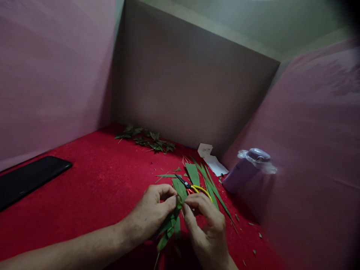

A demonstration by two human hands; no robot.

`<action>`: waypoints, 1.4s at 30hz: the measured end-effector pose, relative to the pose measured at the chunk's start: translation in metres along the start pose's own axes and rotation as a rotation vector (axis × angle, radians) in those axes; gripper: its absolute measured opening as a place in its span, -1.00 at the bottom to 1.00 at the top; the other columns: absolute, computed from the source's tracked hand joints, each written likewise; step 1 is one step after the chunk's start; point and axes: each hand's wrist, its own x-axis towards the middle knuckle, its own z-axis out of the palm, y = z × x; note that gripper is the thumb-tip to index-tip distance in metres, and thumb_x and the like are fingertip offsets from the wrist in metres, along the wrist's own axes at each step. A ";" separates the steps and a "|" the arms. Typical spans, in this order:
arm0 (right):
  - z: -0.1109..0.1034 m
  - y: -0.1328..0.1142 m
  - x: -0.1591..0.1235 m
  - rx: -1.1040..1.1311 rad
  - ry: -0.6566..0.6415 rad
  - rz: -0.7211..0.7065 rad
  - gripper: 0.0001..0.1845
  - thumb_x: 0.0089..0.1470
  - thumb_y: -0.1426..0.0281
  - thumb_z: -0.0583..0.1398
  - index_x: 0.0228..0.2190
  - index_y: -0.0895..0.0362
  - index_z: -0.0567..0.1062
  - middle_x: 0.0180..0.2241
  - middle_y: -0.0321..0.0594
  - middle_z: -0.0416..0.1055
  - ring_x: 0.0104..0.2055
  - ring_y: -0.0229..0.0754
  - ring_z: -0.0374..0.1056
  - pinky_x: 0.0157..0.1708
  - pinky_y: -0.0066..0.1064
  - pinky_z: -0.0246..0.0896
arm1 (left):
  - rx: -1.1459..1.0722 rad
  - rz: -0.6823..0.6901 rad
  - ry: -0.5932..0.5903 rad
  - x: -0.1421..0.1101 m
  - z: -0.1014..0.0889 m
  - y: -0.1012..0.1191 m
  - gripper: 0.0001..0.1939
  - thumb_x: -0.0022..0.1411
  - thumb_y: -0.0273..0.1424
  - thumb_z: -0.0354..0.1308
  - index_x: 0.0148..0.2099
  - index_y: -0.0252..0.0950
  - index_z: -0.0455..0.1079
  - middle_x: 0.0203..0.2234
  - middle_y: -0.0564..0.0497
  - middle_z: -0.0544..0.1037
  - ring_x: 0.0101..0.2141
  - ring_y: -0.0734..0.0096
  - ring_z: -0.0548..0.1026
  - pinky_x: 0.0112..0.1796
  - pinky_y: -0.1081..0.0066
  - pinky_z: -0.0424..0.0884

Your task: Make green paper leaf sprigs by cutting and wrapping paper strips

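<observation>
A braided-looking strip of green leaves hangs between my two hands above the red cloth. My left hand pinches its upper part between thumb and forefinger. From the other side, the thumb and forefinger of my right hand are pressed together on the same spot. Just beyond my fingertips lie scissors with dark blades and yellow and red handles, partly hidden by my right hand. Cut green leaf pieces and long narrow blades lie around the scissors.
A dark phone-like slab lies at the left. Leafy sprigs are heaped at the back. White paper pieces and a purple bottle with clear plastic around its lid stand near the right wall. Leaf scraps dot the red cloth.
</observation>
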 end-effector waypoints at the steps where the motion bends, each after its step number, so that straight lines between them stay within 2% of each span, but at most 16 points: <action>1: 0.000 0.000 -0.001 -0.020 0.010 -0.027 -0.87 0.00 0.60 0.13 -0.42 0.15 0.40 -0.44 -0.21 0.37 -0.39 -0.20 0.32 -0.41 -0.37 0.23 | 0.006 0.006 0.006 0.000 0.000 0.000 -0.76 0.04 -0.26 0.11 -0.44 -0.37 0.32 -0.61 0.11 0.29 -0.58 0.56 0.17 -0.54 0.49 0.12; 6: 0.000 0.001 -0.003 -0.103 -0.006 -0.080 -0.83 0.01 0.62 0.12 -0.37 0.15 0.42 -0.40 -0.18 0.39 -0.33 -0.17 0.33 -0.35 -0.32 0.25 | 0.007 0.057 0.032 0.005 0.001 -0.005 -0.80 0.01 -0.30 0.12 -0.48 -0.35 0.32 -0.65 0.14 0.27 -0.60 0.57 0.16 -0.54 0.50 0.10; 11: -0.001 -0.001 -0.002 -0.142 -0.009 -0.137 -0.79 0.01 0.63 0.11 -0.33 0.15 0.44 -0.37 -0.17 0.41 -0.30 -0.17 0.34 -0.33 -0.32 0.28 | -0.045 0.046 0.055 0.007 0.001 -0.009 -0.80 -0.03 -0.30 0.14 -0.50 -0.34 0.29 -0.69 0.18 0.24 -0.62 0.59 0.13 -0.58 0.51 0.05; 16: -0.002 -0.004 0.001 -0.165 0.012 -0.182 -0.82 0.02 0.62 0.13 -0.35 0.17 0.46 -0.39 -0.16 0.43 -0.33 -0.18 0.36 -0.34 -0.34 0.30 | -0.074 0.034 0.063 0.006 0.002 -0.010 -0.79 -0.04 -0.29 0.15 -0.48 -0.35 0.31 -0.66 0.14 0.31 -0.60 0.57 0.20 -0.55 0.50 0.10; 21: 0.000 -0.002 0.003 -0.205 0.019 -0.202 -0.85 0.04 0.59 0.14 -0.38 0.16 0.48 -0.43 -0.19 0.45 -0.37 -0.19 0.37 -0.37 -0.37 0.31 | -0.062 0.014 0.074 0.008 0.001 -0.014 -0.73 -0.04 -0.21 0.17 -0.50 -0.35 0.34 -0.66 0.10 0.35 -0.60 0.55 0.22 -0.56 0.50 0.12; 25: 0.001 0.000 0.003 -0.252 0.010 -0.220 -0.86 0.05 0.56 0.14 -0.39 0.14 0.48 -0.45 -0.20 0.45 -0.38 -0.19 0.39 -0.37 -0.37 0.31 | -0.043 0.016 0.071 0.007 0.001 -0.014 -0.75 -0.02 -0.25 0.16 -0.52 -0.37 0.35 -0.66 0.07 0.36 -0.60 0.54 0.23 -0.55 0.49 0.13; 30: 0.001 0.001 0.002 -0.321 -0.023 -0.215 -0.86 0.06 0.55 0.12 -0.38 0.14 0.47 -0.44 -0.17 0.44 -0.37 -0.16 0.37 -0.37 -0.33 0.30 | -0.024 0.015 0.068 0.007 0.002 -0.012 -0.77 -0.05 -0.28 0.17 -0.54 -0.36 0.36 -0.70 0.13 0.29 -0.62 0.55 0.20 -0.56 0.49 0.10; 33: 0.002 0.001 0.001 -0.333 -0.004 -0.219 -0.86 0.03 0.58 0.11 -0.41 0.15 0.44 -0.46 -0.18 0.42 -0.38 -0.17 0.35 -0.38 -0.33 0.29 | -0.059 0.009 0.052 0.007 0.002 -0.012 -0.79 -0.08 -0.30 0.18 -0.54 -0.37 0.34 -0.69 0.14 0.31 -0.62 0.56 0.22 -0.55 0.50 0.12; 38: 0.002 0.003 0.000 -0.290 -0.002 -0.169 -0.87 -0.01 0.60 0.12 -0.43 0.14 0.38 -0.44 -0.19 0.39 -0.37 -0.16 0.33 -0.38 -0.32 0.26 | -0.088 0.010 0.052 0.006 0.003 -0.011 -0.78 -0.09 -0.30 0.20 -0.44 -0.38 0.36 -0.62 0.09 0.39 -0.58 0.52 0.29 -0.51 0.47 0.20; 42: 0.001 0.004 0.000 -0.246 -0.021 -0.140 -0.86 -0.01 0.60 0.09 -0.43 0.14 0.35 -0.41 -0.18 0.36 -0.33 -0.14 0.31 -0.37 -0.31 0.23 | -0.061 0.031 0.074 0.004 0.001 -0.009 -0.68 -0.05 -0.30 0.20 -0.24 -0.39 0.38 -0.67 0.16 0.33 -0.61 0.54 0.25 -0.54 0.48 0.17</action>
